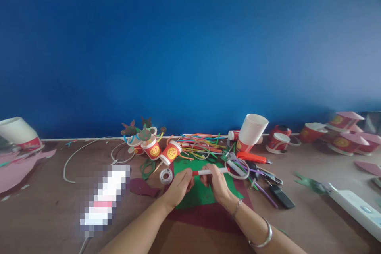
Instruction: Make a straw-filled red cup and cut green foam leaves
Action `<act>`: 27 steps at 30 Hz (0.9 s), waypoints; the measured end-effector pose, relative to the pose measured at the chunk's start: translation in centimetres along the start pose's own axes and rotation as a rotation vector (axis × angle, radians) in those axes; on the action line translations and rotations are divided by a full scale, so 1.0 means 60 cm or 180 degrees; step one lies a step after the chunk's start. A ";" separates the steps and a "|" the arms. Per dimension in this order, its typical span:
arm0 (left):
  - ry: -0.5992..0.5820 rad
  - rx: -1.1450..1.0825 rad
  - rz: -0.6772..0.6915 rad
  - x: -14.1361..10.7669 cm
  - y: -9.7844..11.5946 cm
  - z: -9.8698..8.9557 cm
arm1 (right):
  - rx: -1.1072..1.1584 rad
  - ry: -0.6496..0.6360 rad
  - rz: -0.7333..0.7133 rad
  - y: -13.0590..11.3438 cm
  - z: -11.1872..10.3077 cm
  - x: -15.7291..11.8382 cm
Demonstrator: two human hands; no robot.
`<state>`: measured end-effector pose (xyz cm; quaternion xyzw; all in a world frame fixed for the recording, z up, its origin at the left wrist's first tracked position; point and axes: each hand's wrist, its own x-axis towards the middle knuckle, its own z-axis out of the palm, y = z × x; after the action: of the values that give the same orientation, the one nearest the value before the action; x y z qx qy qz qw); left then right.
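Observation:
A white marker pen with red ends (204, 172) lies crosswise between my two hands. My left hand (180, 186) pinches its left red end. Around the white barrel closes my right hand (218, 184), and the other red end sticks out past it. Under both hands is a green sheet (195, 196), resting on a dark red sheet (205, 218). A tape roll (166, 176) sits just left of my left hand. Beyond the hands lies a pile of coloured pipe cleaners (205, 143). Whether the marker's cap is loose cannot be seen.
Decorated paper cups (151, 149) stand back left. A stack of paper cups (251, 133), an orange cutter (251, 157) and a black key fob (281, 196) are right. A power strip (357, 208) lies far right; a blurred-out phone-like object (105, 198) lies left.

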<state>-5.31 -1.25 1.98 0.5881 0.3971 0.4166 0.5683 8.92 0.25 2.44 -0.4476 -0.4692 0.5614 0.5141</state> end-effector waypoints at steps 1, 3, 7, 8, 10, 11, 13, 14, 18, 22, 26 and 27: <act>-0.0047 0.0088 0.0052 -0.001 0.000 0.000 | 0.0175 -0.0043 0.0086 0.001 0.002 0.001; -0.0086 0.0293 0.0159 -0.003 -0.001 0.001 | 0.0495 -0.0111 0.0201 0.001 0.005 0.002; -0.0027 0.0717 0.0391 -0.005 -0.008 0.003 | 0.0860 -0.0176 0.0406 0.004 0.004 0.005; -0.0022 0.0797 0.0445 -0.005 -0.010 0.003 | 0.0873 -0.0203 0.0440 0.005 0.002 0.006; -0.0028 0.0915 0.0514 -0.004 -0.014 0.004 | 0.0859 -0.0263 0.0482 0.007 -0.001 0.009; -0.0025 0.0944 0.0528 -0.002 -0.016 0.004 | 0.0858 -0.0294 0.0501 0.007 -0.001 0.009; 0.0064 0.0929 0.0550 0.002 -0.020 0.006 | 0.0827 -0.0382 0.0572 0.005 0.000 0.008; 0.0157 0.0887 0.0568 0.005 -0.022 0.006 | 0.0762 -0.0440 0.0625 0.003 0.002 0.007; 0.0645 0.0730 0.0576 0.014 -0.025 0.003 | 0.0236 -0.0481 0.0604 -0.009 0.007 0.004; 0.1037 0.0929 0.0513 0.017 -0.023 -0.008 | -0.0213 -0.0035 0.0105 -0.009 -0.006 0.013; 0.1189 0.1198 0.0599 0.019 -0.029 -0.014 | -0.0914 0.0311 -0.0428 -0.002 -0.028 0.029; 0.1175 0.1316 0.0612 0.019 -0.031 -0.013 | -0.1285 0.0275 -0.0544 -0.004 -0.035 0.034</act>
<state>-5.65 0.13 0.19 0.6405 0.5127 0.4787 0.3125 10.87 2.42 2.28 -0.5237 -0.5858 0.3908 0.4794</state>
